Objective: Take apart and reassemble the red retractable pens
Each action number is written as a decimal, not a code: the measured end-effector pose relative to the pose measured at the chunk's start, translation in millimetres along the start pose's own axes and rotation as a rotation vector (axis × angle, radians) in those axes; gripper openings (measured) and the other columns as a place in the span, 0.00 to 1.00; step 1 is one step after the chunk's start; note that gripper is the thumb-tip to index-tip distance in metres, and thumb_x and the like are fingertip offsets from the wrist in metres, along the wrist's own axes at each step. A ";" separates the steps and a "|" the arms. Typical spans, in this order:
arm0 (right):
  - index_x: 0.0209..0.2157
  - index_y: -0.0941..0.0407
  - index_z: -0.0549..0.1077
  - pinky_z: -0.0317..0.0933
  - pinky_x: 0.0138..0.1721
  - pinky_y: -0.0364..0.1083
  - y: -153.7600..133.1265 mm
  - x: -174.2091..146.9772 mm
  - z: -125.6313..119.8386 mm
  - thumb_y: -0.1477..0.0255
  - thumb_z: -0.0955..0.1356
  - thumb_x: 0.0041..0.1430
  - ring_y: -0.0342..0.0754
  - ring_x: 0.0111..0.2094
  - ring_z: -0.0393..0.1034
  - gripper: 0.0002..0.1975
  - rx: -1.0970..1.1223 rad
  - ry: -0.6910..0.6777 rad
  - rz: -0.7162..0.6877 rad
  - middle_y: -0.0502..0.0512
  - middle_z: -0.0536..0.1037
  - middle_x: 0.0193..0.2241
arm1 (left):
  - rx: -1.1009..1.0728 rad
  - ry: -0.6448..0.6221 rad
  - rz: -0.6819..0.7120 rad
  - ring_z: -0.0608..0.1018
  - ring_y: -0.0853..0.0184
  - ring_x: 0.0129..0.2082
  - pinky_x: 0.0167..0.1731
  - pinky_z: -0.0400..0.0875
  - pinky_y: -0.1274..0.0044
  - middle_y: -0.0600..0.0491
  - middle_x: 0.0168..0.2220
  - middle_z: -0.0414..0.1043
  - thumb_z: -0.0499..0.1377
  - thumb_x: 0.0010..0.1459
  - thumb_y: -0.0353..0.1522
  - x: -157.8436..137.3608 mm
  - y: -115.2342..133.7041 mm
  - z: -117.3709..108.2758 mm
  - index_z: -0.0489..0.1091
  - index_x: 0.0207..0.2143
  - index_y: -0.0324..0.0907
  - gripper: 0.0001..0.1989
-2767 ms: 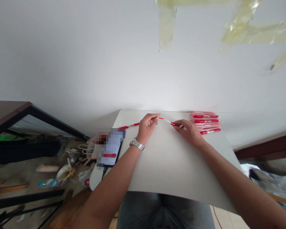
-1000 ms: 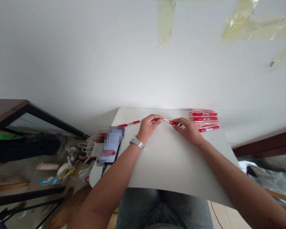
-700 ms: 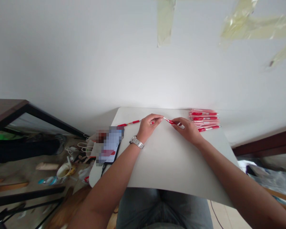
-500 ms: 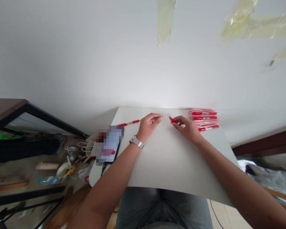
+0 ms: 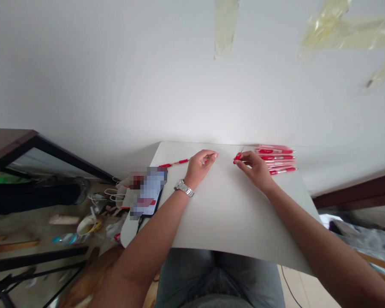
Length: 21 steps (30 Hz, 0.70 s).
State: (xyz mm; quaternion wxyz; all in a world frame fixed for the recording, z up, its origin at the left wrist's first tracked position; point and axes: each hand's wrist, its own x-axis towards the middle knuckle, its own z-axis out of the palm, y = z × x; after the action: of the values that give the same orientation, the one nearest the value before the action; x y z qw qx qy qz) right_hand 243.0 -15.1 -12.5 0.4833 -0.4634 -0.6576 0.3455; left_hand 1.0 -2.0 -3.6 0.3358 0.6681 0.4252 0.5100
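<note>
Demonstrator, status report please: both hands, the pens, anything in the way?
Right hand gripping red pen piece. Left hand half-curled, contents unclear. Pen pile beside right hand. Phone lies apart from both hands.

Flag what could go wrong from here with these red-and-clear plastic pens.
The right hand pinches a red-and-clear plastic pen part, which might slip and drop onto the white tabletop. That hand is also right beside the loose pile of red-and-clear plastic pens, so a sideways bump could scatter them. The left forearm is close to the black-edged phone by the tabletop's left edge; a nudge could perhaps push it off.
</note>
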 end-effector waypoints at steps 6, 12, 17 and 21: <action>0.41 0.53 0.73 0.74 0.46 0.54 3.6 2.8 -2.5 0.54 0.74 0.62 0.53 0.41 0.80 0.18 0.109 -0.006 0.053 0.57 0.83 0.37 | 0.078 0.032 0.001 0.82 0.65 0.39 0.42 0.78 0.74 0.49 0.41 0.82 0.60 0.68 0.43 2.1 -7.5 -3.4 0.79 0.41 0.43 0.14; 0.40 0.53 0.73 0.75 0.47 0.55 7.6 3.4 -2.6 0.53 0.74 0.60 0.53 0.41 0.81 0.19 0.091 0.019 0.056 0.57 0.84 0.37 | 0.095 0.089 -0.004 0.83 0.65 0.39 0.43 0.79 0.74 0.49 0.39 0.82 0.59 0.68 0.45 3.9 -10.0 -5.7 0.78 0.40 0.43 0.15; 0.40 0.53 0.73 0.76 0.46 0.55 5.8 2.4 -4.6 0.53 0.74 0.60 0.53 0.40 0.81 0.18 -0.064 0.034 0.041 0.57 0.84 0.37 | 0.092 0.103 -0.004 0.82 0.67 0.35 0.39 0.80 0.75 0.50 0.38 0.82 0.59 0.68 0.45 4.4 -9.8 -7.0 0.77 0.39 0.44 0.15; 0.41 0.52 0.73 0.77 0.46 0.56 7.1 1.7 -5.0 0.55 0.74 0.60 0.54 0.39 0.81 0.17 -0.135 0.018 0.026 0.56 0.83 0.37 | 0.132 0.130 0.026 0.83 0.65 0.38 0.44 0.80 0.73 0.50 0.38 0.82 0.59 0.68 0.44 5.1 -10.5 -8.6 0.78 0.38 0.44 0.14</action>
State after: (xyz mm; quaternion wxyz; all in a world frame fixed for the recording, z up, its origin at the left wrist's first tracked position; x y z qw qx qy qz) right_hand 249.5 -11.1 -16.9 0.4522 -0.5064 -0.6691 0.3022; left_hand -9.1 7.1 -8.7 0.2564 0.6597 0.4700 0.5274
